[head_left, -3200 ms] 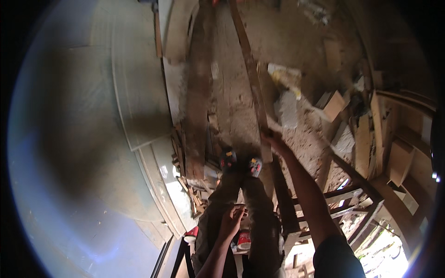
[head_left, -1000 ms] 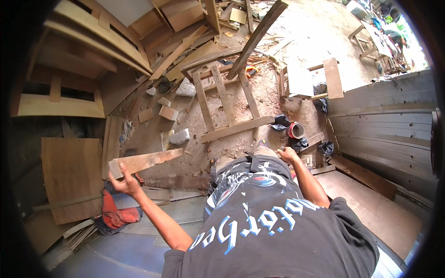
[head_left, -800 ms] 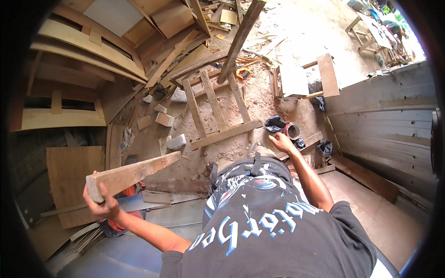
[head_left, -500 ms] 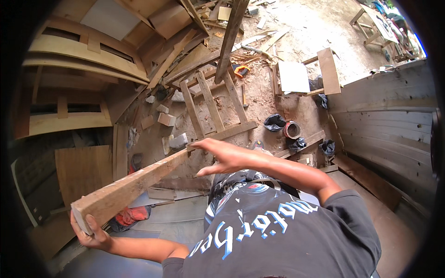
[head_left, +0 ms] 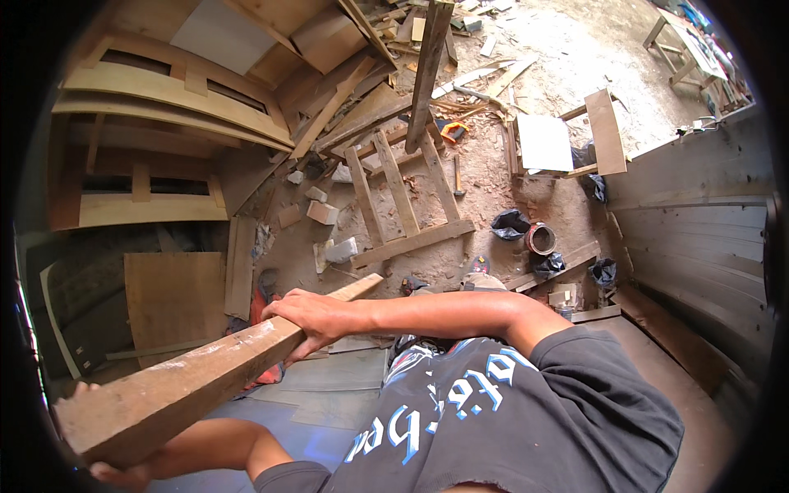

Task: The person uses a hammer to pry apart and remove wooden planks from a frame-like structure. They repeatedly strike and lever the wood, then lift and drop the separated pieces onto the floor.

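A long, rough wooden beam (head_left: 193,366) slants across the lower left, its thick end close to me and its thin end pointing toward the floor ahead. At the thick end, my left hand (head_left: 127,475) grips it from below and around the side, partly hidden by the wood. My right hand (head_left: 308,319) is wrapped over the beam past its middle, fingers on top and thumb underneath. Beyond the far tip, a ladder-like wooden frame (head_left: 415,240) lies on the floor.
An upright post (head_left: 427,78) stands by the frame. An orange-handled saw (head_left: 454,131) and a hammer (head_left: 458,177) lie nearby. Wooden cabinets (head_left: 152,209) rise at left. A round can (head_left: 541,239) and black bags (head_left: 510,223) sit ahead right, near a metal wall (head_left: 690,201).
The beam has moved left and closer to me. My right hand, open near the far end before, now grips farther along it. My view has shifted slightly left.
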Motion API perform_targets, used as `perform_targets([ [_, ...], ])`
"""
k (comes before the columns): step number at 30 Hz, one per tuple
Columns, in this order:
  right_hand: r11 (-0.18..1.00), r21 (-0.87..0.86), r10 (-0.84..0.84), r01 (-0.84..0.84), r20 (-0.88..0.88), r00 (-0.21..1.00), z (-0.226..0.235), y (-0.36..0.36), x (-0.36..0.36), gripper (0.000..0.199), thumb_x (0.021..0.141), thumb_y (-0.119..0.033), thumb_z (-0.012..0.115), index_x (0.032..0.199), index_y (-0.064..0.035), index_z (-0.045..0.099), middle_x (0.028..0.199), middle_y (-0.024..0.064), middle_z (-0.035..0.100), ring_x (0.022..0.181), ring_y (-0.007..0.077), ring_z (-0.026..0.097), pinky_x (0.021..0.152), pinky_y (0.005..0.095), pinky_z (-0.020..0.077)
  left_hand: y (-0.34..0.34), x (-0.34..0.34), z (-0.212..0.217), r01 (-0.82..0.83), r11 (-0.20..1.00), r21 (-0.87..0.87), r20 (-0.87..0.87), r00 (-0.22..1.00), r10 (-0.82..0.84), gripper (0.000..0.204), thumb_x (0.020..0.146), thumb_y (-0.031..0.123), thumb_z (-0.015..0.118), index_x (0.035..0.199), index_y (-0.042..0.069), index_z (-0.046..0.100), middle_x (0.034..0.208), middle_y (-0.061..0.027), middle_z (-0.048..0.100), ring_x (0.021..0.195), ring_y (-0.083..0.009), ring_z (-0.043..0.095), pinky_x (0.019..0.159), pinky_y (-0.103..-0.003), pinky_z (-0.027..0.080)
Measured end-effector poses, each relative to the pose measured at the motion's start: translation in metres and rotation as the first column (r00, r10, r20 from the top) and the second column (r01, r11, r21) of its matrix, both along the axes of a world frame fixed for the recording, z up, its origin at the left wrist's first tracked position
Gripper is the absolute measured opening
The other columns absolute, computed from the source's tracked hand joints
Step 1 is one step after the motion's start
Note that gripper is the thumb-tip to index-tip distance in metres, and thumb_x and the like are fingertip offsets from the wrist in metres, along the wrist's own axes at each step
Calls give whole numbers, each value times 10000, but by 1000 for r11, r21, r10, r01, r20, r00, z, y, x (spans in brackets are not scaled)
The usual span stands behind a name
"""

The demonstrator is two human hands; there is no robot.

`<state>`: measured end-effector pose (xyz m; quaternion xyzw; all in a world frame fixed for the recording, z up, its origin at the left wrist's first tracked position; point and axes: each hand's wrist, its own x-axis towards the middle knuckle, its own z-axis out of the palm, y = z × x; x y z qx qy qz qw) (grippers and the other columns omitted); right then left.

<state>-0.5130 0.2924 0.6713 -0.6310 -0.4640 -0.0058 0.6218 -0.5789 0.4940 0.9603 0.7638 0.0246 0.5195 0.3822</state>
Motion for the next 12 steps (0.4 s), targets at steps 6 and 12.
perform_targets([
  [6, 987, 54, -131, 150, -259, 957, 33, -27, 30, 657, 640, -391, 914, 931, -9, 466, 794, 240, 639, 768, 418, 659, 643, 429, 521, -71, 115, 29, 227, 940, -254, 87, 974, -211, 730, 1015, 498, 291, 1488, -59, 287, 1508, -248, 364, 1382, -365, 390, 1165, -488, 288],
  [12, 849, -3, -521, 528, -160, 838, 83, -103, 56, 674, 633, -331, 932, 1041, 13, 519, 898, 217, 675, 841, 326, 699, 738, 388, 542, -8, 220, -96, 539, 843, -3, 105, 838, -535, 636, 1050, 498, 323, 1384, -32, 434, 1400, -186, 488, 1331, -267, 437, 1174, -396, 249],
])
